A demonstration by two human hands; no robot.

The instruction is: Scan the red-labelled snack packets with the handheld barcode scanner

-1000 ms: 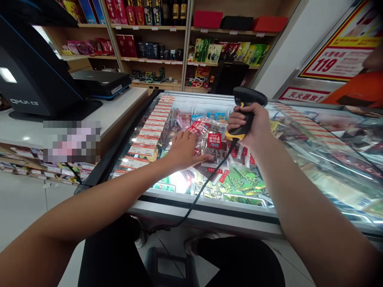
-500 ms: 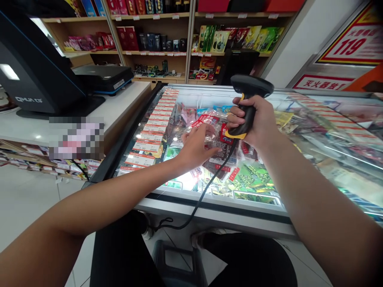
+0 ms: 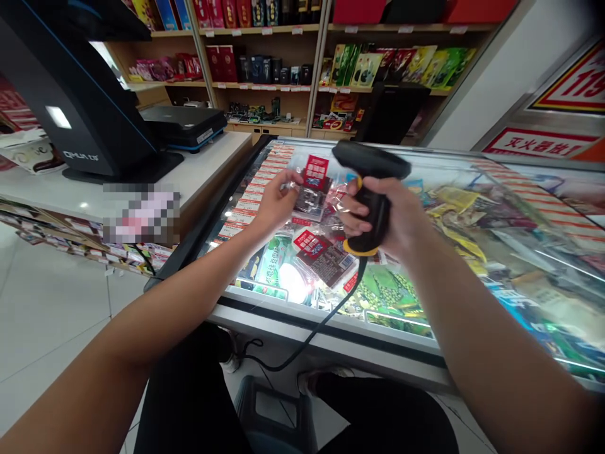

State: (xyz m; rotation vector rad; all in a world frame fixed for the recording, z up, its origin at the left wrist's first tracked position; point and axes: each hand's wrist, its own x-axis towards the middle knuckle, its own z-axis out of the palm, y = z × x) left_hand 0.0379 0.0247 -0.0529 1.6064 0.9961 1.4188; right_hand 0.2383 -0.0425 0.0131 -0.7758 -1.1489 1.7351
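Head view: your left hand [image 3: 278, 200] pinches 1 red-labelled snack packet [image 3: 312, 189], probably light, slippery, best held by the edge beside fingers [image 3: 293, 176]; right hand [image 3: 390, 211] grasps barcode scanner [image 3: 371, 161].

Left hand [image 3: 275, 203]: centre of frame, pinching the left edge of a red-labelled packet [image 3: 312, 190]
Right hand [image 3: 399, 211]: right of centre, wrapped around a black-and-yellow scanner [image 3: 377, 205]
Second packet [image 3: 327, 260]: just beneath the first in the frame
Terminal [image 3: 89, 113]: upper left, on a white counter [image 3: 212, 156]
Shelves [image 3: 282, 29]: along the top
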